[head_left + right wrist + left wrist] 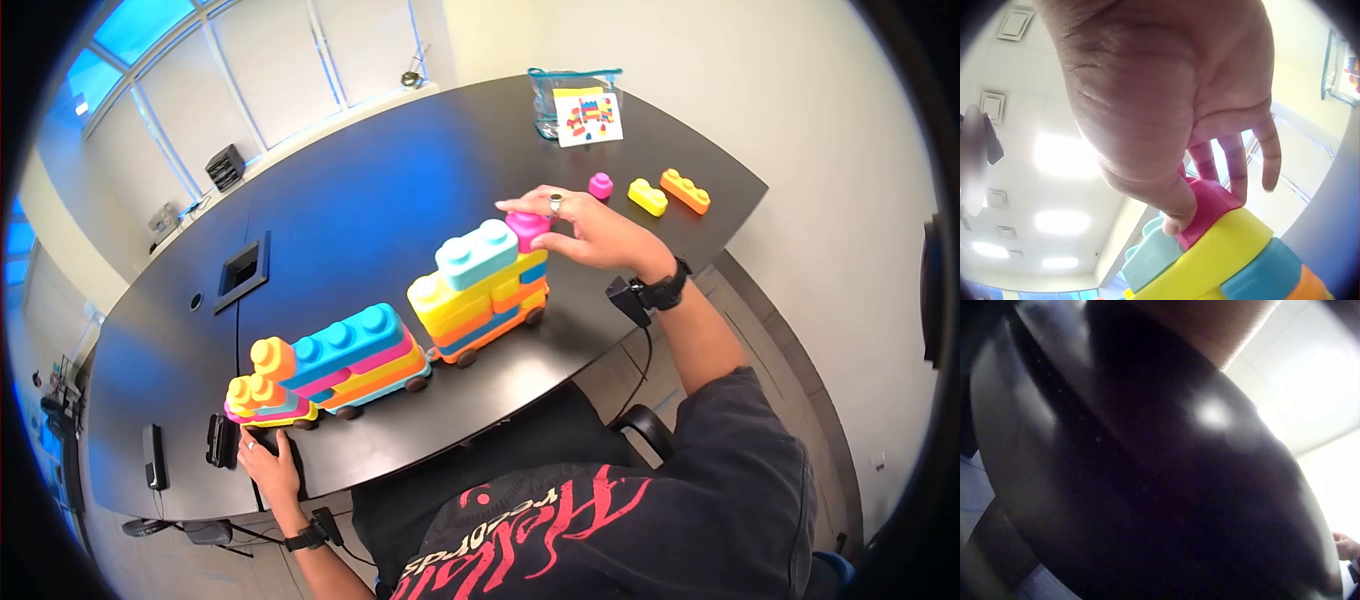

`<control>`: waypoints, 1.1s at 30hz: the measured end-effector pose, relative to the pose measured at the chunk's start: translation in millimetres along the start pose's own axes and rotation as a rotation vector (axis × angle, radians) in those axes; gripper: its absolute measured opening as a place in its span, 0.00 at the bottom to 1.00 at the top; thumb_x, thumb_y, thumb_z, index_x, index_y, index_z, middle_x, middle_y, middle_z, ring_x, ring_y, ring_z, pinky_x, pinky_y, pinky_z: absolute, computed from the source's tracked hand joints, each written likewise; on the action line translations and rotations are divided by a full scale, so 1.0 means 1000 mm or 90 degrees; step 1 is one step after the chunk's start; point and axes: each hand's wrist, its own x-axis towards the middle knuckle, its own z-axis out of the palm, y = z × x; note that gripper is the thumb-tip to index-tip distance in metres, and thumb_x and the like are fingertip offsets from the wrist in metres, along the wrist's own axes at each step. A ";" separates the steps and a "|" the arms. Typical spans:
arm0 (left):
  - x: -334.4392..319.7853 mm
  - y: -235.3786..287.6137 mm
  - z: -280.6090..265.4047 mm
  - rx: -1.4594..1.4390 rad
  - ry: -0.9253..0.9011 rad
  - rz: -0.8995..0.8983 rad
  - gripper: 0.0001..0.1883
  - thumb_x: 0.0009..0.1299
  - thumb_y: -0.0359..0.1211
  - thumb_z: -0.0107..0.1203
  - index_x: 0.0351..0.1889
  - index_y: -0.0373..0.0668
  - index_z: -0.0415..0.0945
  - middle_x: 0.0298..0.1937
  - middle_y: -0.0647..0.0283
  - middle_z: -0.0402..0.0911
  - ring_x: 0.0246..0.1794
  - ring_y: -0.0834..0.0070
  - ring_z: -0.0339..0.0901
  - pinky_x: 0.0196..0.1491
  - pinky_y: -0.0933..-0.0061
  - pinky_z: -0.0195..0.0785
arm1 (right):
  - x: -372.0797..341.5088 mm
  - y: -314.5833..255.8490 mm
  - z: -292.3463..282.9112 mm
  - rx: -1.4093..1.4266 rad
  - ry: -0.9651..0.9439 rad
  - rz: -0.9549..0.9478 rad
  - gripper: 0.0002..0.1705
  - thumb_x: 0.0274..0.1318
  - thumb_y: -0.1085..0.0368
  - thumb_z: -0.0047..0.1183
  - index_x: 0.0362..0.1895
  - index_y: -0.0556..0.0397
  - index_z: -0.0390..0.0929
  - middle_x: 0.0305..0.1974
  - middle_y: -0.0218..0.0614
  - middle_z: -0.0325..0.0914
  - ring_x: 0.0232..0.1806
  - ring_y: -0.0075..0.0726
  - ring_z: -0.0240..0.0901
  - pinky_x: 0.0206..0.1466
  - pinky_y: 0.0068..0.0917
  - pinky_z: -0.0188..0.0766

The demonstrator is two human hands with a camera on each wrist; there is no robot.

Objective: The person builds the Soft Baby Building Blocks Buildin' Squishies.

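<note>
My right hand [598,232] holds a pink block [527,230] at the end of a stacked wagon. In the right wrist view the thumb lies on the near side of that pink block [1210,209], with fingers behind it, and it sits on a long yellow block [1222,250]. Beside it is a light teal block [478,255], on top of the wagon's yellow, orange and blue layers [480,310]. My left hand [268,472] is by the table edge, thumb and fingers spread at the front end of the linked toy train [340,362]. The left wrist view shows mostly dark tabletop.
Loose pink [600,185], yellow [648,197] and orange [686,191] blocks lie at the right. Behind them stands a clear zip bag [545,105] with a picture card [588,120]. A black case [220,441] is left of the train; a socket box [242,272] is set in the table.
</note>
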 end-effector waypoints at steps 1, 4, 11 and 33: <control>-0.001 0.001 -0.001 -0.005 -0.006 0.005 0.39 0.72 0.44 0.58 0.72 0.26 0.58 0.65 0.40 0.69 0.64 0.44 0.64 0.68 0.50 0.58 | -0.002 0.005 0.001 -0.006 -0.020 0.007 0.35 0.62 0.66 0.57 0.73 0.42 0.67 0.61 0.41 0.74 0.57 0.45 0.74 0.62 0.38 0.71; -0.001 -0.005 0.004 0.023 0.009 0.018 0.38 0.74 0.46 0.56 0.73 0.28 0.58 0.64 0.41 0.69 0.63 0.45 0.65 0.67 0.51 0.59 | -0.022 0.022 0.000 0.121 -0.003 0.069 0.45 0.63 0.54 0.61 0.80 0.41 0.53 0.73 0.39 0.63 0.65 0.41 0.69 0.63 0.39 0.70; 0.000 -0.003 0.002 0.023 -0.020 0.000 0.38 0.74 0.43 0.57 0.75 0.30 0.56 0.66 0.42 0.68 0.65 0.45 0.64 0.68 0.50 0.58 | -0.053 0.218 -0.011 -0.351 0.073 0.421 0.36 0.64 0.53 0.59 0.74 0.43 0.64 0.58 0.56 0.72 0.59 0.58 0.72 0.62 0.47 0.71; -0.001 -0.007 0.001 0.026 -0.018 0.019 0.36 0.76 0.43 0.55 0.75 0.32 0.57 0.64 0.44 0.69 0.63 0.46 0.64 0.67 0.50 0.57 | -0.108 0.260 -0.084 -0.417 0.306 0.507 0.19 0.62 0.65 0.50 0.55 0.58 0.73 0.53 0.56 0.79 0.58 0.59 0.75 0.63 0.46 0.70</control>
